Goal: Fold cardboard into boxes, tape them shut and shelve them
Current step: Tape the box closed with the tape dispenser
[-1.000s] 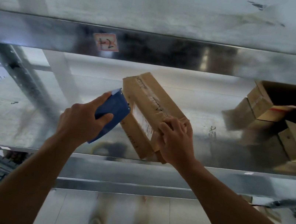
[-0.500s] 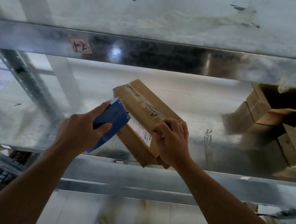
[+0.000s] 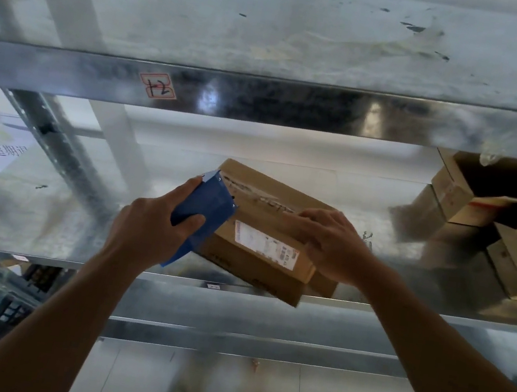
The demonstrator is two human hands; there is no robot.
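Taped cardboard box [image 3: 265,230], askew at the front edge of the metal shelf [image 3: 44,212]. The right hand [image 3: 334,245] curls over its right end. The left hand [image 3: 150,229] grips a blue tape dispenser [image 3: 207,211] touching its left end. Open boxes [image 3: 499,227] stand far right.

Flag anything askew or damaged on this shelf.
The box lies skewed to the shelf, its near corner past the front edge, and its top seam looks scuffed. The right hand holds it. The left hand grips a blue dispenser.

Shelf [image 3: 54,217] left bare – open boxes [image 3: 495,230] block rt.
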